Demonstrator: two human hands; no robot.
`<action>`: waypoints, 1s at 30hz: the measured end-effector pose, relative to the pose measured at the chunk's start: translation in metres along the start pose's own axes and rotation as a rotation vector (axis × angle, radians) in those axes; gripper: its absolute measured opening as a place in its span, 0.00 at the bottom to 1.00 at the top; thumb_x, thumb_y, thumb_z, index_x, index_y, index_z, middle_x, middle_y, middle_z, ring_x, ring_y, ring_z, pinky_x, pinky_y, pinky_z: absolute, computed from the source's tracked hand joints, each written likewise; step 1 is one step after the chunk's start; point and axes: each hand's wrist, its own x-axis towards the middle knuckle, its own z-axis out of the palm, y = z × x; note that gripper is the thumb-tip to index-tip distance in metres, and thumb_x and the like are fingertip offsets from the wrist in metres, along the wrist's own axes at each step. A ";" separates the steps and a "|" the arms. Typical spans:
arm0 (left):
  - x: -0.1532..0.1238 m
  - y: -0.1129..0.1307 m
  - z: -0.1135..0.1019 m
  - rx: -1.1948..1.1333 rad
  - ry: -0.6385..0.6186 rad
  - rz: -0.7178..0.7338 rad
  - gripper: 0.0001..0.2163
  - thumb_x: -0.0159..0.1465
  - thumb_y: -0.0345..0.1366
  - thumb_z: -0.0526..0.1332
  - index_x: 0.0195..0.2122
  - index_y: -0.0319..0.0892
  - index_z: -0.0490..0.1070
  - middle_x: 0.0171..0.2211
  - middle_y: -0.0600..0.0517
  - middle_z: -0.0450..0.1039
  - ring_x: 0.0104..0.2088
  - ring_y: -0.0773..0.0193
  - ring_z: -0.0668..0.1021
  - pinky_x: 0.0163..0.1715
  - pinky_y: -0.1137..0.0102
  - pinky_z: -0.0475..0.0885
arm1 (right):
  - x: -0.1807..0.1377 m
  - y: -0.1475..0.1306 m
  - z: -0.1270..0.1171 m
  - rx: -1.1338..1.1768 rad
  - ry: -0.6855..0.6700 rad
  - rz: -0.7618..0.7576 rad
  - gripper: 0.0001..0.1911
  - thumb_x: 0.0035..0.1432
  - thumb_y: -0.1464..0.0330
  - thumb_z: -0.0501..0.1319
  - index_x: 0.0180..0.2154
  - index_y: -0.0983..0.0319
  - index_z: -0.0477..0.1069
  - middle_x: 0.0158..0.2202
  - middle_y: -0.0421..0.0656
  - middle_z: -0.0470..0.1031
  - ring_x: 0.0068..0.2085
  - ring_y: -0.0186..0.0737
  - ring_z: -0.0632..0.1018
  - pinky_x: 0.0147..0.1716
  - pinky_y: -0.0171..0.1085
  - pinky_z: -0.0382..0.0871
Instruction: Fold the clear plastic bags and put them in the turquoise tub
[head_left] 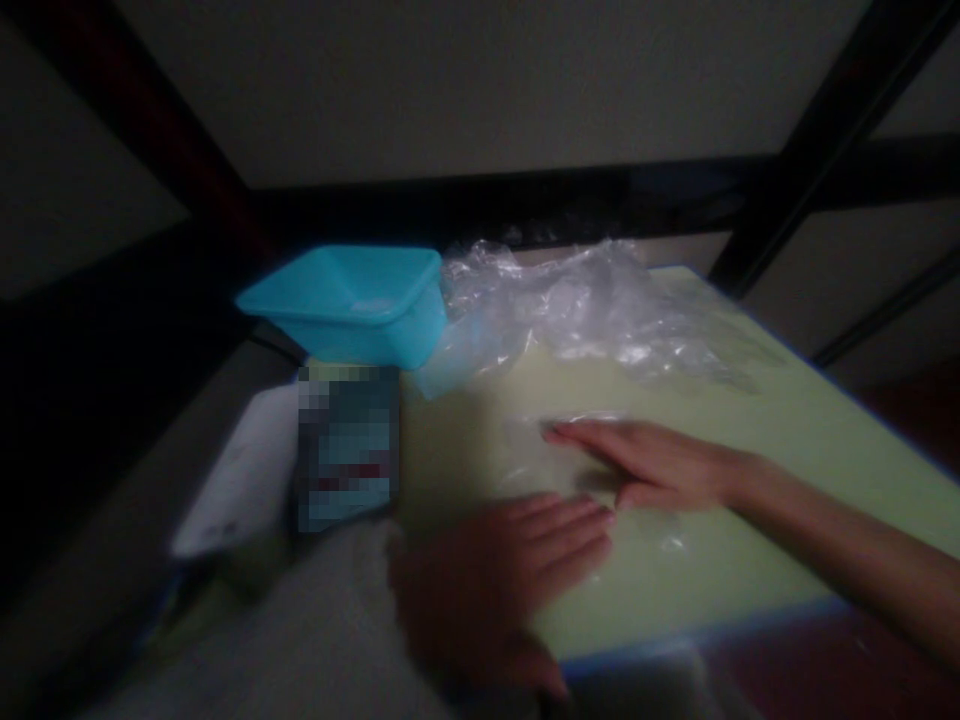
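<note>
A clear plastic bag (525,455) lies flat on the pale yellow table (757,480), hard to make out against it. My right hand (652,462) rests on the bag with its fingers stretched out to the left. Nearer the front edge is my left hand (510,580), fingers extended to the right and thumb apart. Its fingertips come close to the right hand, over the lower part of the bag. Neither hand grips anything that I can see. The picture is dim and a little blurred.
A heap of crumpled clear plastic bags (600,300) spreads along the table's back. Left of it stands a turquoise plastic basin (420,325). A dark, pixelated flat item (349,450) and a white sheet-like item (240,470) lie at the left. The table's blue edge (750,625) runs across the front.
</note>
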 end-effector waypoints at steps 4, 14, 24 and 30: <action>-0.001 0.000 0.000 0.013 -0.003 0.007 0.35 0.66 0.58 0.39 0.64 0.33 0.51 0.66 0.39 0.48 0.66 0.52 0.52 0.64 0.56 0.49 | 0.000 -0.001 0.000 0.017 -0.002 0.006 0.37 0.64 0.48 0.44 0.66 0.60 0.40 0.65 0.52 0.54 0.63 0.47 0.61 0.59 0.50 0.58; 0.002 0.003 -0.003 0.151 -0.035 0.080 0.31 0.65 0.58 0.44 0.60 0.41 0.60 0.66 0.41 0.49 0.65 0.48 0.54 0.63 0.52 0.52 | -0.001 -0.001 -0.001 0.038 0.040 -0.010 0.36 0.64 0.51 0.49 0.67 0.58 0.41 0.66 0.50 0.52 0.64 0.47 0.59 0.60 0.51 0.57; -0.004 -0.035 -0.007 0.276 0.285 -0.256 0.23 0.70 0.36 0.43 0.64 0.32 0.47 0.67 0.41 0.47 0.67 0.60 0.50 0.65 0.61 0.50 | -0.005 0.005 -0.001 -0.016 0.161 -0.012 0.21 0.68 0.69 0.49 0.61 0.59 0.59 0.63 0.45 0.59 0.62 0.39 0.63 0.60 0.45 0.59; 0.002 -0.043 -0.005 0.260 0.154 -0.293 0.23 0.69 0.33 0.44 0.64 0.28 0.47 0.66 0.38 0.47 0.67 0.58 0.49 0.65 0.59 0.50 | -0.006 0.010 0.004 -0.070 0.080 0.012 0.24 0.68 0.68 0.50 0.64 0.58 0.52 0.65 0.45 0.55 0.64 0.39 0.58 0.62 0.46 0.56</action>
